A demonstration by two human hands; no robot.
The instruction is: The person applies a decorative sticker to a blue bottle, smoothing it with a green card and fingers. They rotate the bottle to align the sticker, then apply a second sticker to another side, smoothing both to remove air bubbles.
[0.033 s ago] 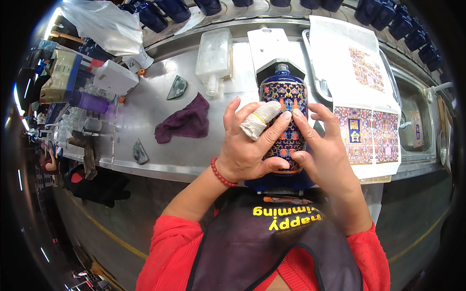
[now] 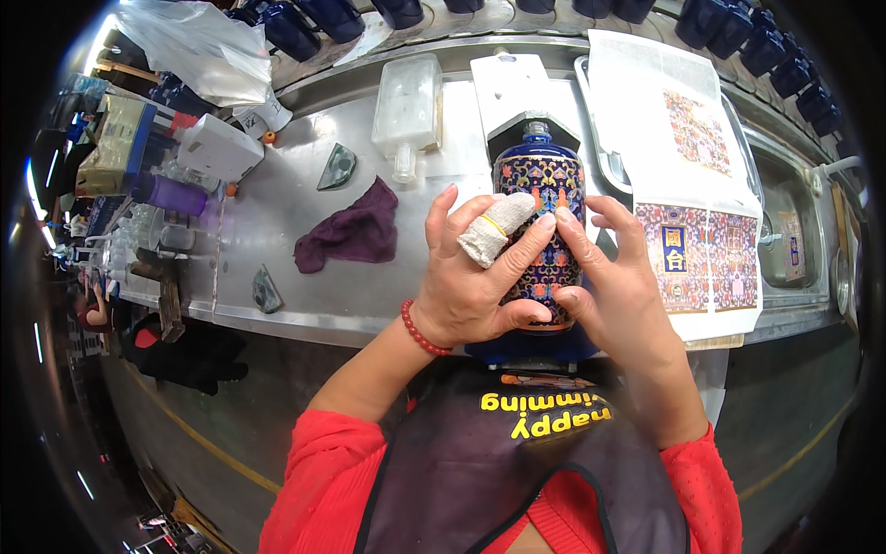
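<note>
A dark blue bottle (image 2: 539, 168) with a colourful floral pattern lies on its back, its bare neck pointing away from me. My left hand (image 2: 471, 268) is open over its left side, index fingertip on the pattern and thumb low on the bottle. A grey cloth cover with a yellow band wraps the finger beside that index. From the right side, my right hand (image 2: 618, 268) touches the bottle with spread index finger and thumb, its index tip close to the left one. What supports the bottle is partly hidden; a dark angular block (image 2: 559, 126) shows behind its neck.
Patterned label sheets (image 2: 688, 263) on white paper lie right of the bottle, beside a metal sink (image 2: 784, 222). To the left are a purple cloth (image 2: 355, 226), a clear empty bottle (image 2: 406, 102) and dark stone-like pieces (image 2: 337, 166). Several blue bottles (image 2: 332, 18) line the far edge.
</note>
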